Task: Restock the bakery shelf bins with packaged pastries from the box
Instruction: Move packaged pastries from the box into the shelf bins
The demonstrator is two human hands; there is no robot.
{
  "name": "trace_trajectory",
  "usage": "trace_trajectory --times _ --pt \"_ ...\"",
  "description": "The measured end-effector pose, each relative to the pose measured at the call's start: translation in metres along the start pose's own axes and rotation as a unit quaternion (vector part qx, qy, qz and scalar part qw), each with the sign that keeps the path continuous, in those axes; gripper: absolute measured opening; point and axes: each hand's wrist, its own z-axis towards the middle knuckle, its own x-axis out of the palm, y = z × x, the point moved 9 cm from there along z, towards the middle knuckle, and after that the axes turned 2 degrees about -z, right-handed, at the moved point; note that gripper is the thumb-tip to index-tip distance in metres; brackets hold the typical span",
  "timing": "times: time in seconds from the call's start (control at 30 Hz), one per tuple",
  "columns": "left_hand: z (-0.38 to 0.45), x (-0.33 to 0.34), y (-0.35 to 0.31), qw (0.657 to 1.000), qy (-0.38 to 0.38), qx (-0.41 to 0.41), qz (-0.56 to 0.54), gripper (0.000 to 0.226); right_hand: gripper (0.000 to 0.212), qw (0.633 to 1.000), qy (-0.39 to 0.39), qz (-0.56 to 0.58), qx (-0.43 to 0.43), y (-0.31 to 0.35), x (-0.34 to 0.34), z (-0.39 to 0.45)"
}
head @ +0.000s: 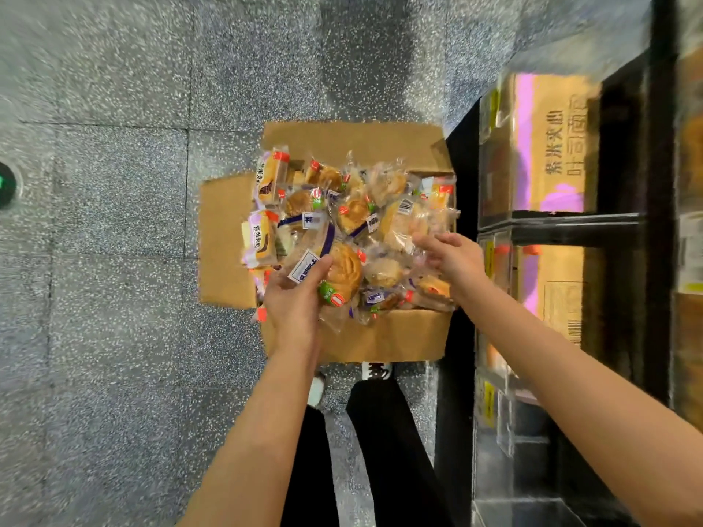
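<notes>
Left hand (295, 298) gripping round golden clear-wrapped pastry (344, 268), right hand (452, 256) fingers relaxed over open cardboard box (380, 336)

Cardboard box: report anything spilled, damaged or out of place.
The cardboard box is heaped with packaged pastries lying jumbled at every angle. One red-tipped wrapper pokes out over its near-left corner. No torn packs are visible. The left hand grips a round pastry.

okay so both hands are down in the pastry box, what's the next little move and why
Probably lift the round pastry that the left hand grips out of the box toward the shelf bins on the right. The right hand reaches open over the pile, holding nothing.
</notes>
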Motion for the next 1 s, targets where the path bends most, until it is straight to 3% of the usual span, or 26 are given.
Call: trace_trajectory --times 0.07,0.2,0.27,0.33,0.37,0.43,0.5,0.57,0.63,0.7,0.77,0.83,0.9,1.0 --pt "-0.017 0.008 -0.018 0.999 0.03 0.016 -0.005 0.047 0.033 0.997 -0.02 0.0 -0.075 0.037 -0.022 -0.038" --pt "-0.067 0.012 -0.065 0.997 0.055 0.057 -0.013 0.084 0.033 0.952 -0.087 -0.038 -0.29 0.117 -0.071 -0.152" --pt "-0.096 0.008 -0.09 0.994 0.066 0.086 -0.007 0.079 0.021 0.87 -0.152 -0.14 -0.447 0.155 -0.091 -0.222" --pt "-0.125 0.012 -0.11 0.984 0.119 0.129 0.009 0.099 0.017 0.754 -0.177 -0.248 -0.582 0.177 -0.095 -0.29" --pt "-0.139 0.014 -0.118 0.978 0.147 0.145 0.019 0.106 0.013 0.698 -0.182 -0.289 -0.63 0.184 -0.095 -0.321" --pt "-0.179 0.018 -0.142 0.967 0.195 0.158 0.049 0.098 0.009 0.614 -0.199 -0.336 -0.686 0.193 -0.099 -0.375" --pt "-0.214 0.026 -0.149 0.958 0.241 0.123 0.099 0.072 0.013 0.562 -0.241 -0.357 -0.706 0.201 -0.109 -0.422" --pt "-0.255 0.033 -0.169 0.924 0.269 0.199 0.184 0.073 0.023 0.523 -0.291 -0.38 -0.705 0.211 -0.122 -0.463" --pt "-0.304 0.042 -0.201 0.889 0.312 0.299 0.152 0.039 0.028 0.502 -0.336 -0.4 -0.689 0.217 -0.142 -0.498" --pt "-0.352 0.051 -0.212 0.865 0.387 0.294 0.124 0.014 0.03 0.493 -0.375 -0.417 -0.665 0.219 -0.165 -0.534" --pt "-0.401 0.056 -0.2 0.846 0.48 0.207 0.104 0.018 0.03 0.481 -0.416 -0.43 -0.641 0.214 -0.186 -0.569" --pt "-0.446 0.059 -0.186 0.816 0.543 0.173 0.099 0.045 0.025 0.467 -0.453 -0.43 -0.626 0.206 -0.204 -0.602" --pt "-0.482 0.061 -0.169 0.808 0.569 0.139 0.069 0.061 0.023 0.462 -0.484 -0.423 -0.61 0.194 -0.22 -0.629" --pt "-0.528 0.058 -0.141 0.81 0.575 0.108 0.034 0.065 0.025 0.465 -0.522 -0.419 -0.58 0.167 -0.246 -0.659"
